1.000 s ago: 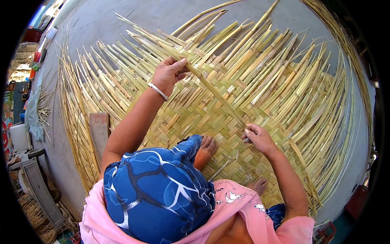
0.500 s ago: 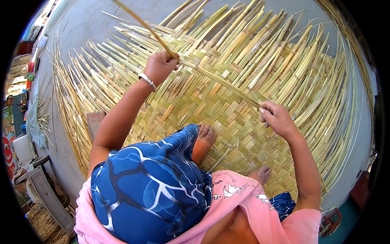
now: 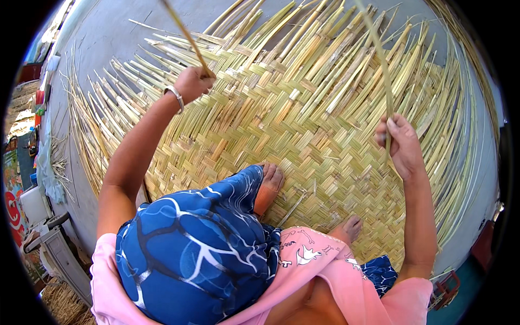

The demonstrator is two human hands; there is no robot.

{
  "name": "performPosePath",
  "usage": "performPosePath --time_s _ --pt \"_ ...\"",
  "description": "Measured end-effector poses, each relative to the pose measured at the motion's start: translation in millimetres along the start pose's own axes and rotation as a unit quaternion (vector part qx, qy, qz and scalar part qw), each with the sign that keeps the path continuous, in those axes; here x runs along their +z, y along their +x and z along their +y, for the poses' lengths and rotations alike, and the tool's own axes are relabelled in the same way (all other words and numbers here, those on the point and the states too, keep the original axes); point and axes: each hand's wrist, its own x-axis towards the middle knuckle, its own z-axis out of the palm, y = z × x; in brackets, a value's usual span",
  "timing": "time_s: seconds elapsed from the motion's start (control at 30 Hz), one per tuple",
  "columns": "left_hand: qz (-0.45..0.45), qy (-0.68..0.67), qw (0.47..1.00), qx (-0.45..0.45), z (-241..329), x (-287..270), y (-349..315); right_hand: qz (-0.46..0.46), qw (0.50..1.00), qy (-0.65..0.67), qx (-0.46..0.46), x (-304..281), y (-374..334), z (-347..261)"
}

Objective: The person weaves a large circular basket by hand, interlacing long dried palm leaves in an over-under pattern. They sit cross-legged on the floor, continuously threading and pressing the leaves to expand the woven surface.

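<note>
Strip [image 3: 181, 30] in left hand [image 3: 193, 84] cut off by top edge. Strip [image 3: 379, 59] in right hand [image 3: 400, 145] likewise runs out top. Blue-clad knee [image 3: 195, 254] hides near part of woven mat [image 3: 303, 135]. Clutter at left rim [image 3: 32, 162] too warped to identify.

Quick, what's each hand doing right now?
Left hand: closed on a thin reed strip.
Right hand: closed on another long reed strip.

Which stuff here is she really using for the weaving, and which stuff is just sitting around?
In use:
left hand gripping a thin strip
right hand gripping a long strip
woven mat

Just lying about:
loose straw at the left
grey bench
</note>
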Motion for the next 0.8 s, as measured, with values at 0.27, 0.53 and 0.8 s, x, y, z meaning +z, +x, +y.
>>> performPosePath --time_s 0.27,0.53,0.8 --pt "-0.248 -0.221 0.940 0.076 94 97 -53 -0.089 0.992 0.083 0.010 75 59 30" --pt "-0.354 -0.341 0.871 0.009 104 109 -69 -0.105 0.991 0.085 -0.001 110 59 51" --pt "-0.271 -0.439 0.854 -0.070 105 126 -86 -0.062 0.995 0.076 -0.015 120 57 59"
